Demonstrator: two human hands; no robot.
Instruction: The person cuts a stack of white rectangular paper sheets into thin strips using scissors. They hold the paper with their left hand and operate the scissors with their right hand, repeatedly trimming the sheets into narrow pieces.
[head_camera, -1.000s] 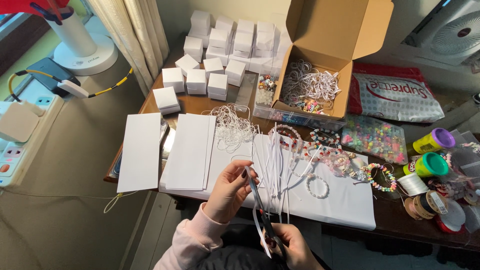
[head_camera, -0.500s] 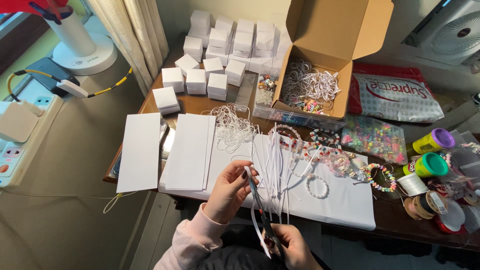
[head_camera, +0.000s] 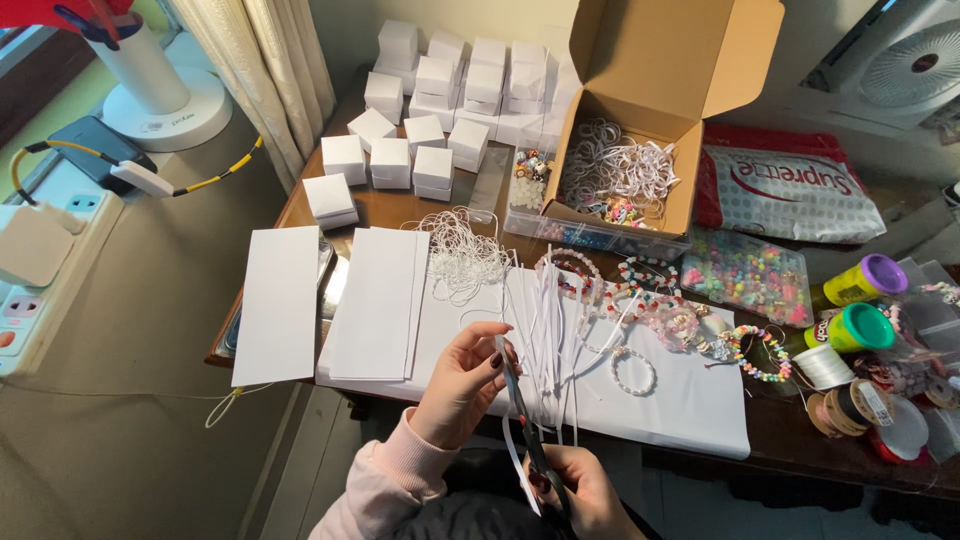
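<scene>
My left hand (head_camera: 462, 385) pinches the top of a narrow white paper strip (head_camera: 512, 455) that hangs down toward me. My right hand (head_camera: 580, 490) grips dark scissors (head_camera: 522, 420), whose blades point up along the strip toward my left fingers. Both hands hover over the near edge of a white sheet (head_camera: 690, 410) spread on the wooden table (head_camera: 380, 205). Several cut white strips (head_camera: 548, 340) lie on the sheet just beyond my hands. A beaded bracelet (head_camera: 634, 371) lies to their right.
Small white boxes (head_camera: 432, 165) are stacked at the table's back. An open cardboard box (head_camera: 630, 165) holds white bands. Tangled white cord (head_camera: 462, 258), flat white cards (head_camera: 278, 303), a bead tray (head_camera: 745, 273), dough tubs (head_camera: 862, 327) and thread spools (head_camera: 850, 405) surround the sheet.
My hands, the strip and the scissors stay in nearly the same place; no clear change shows.
</scene>
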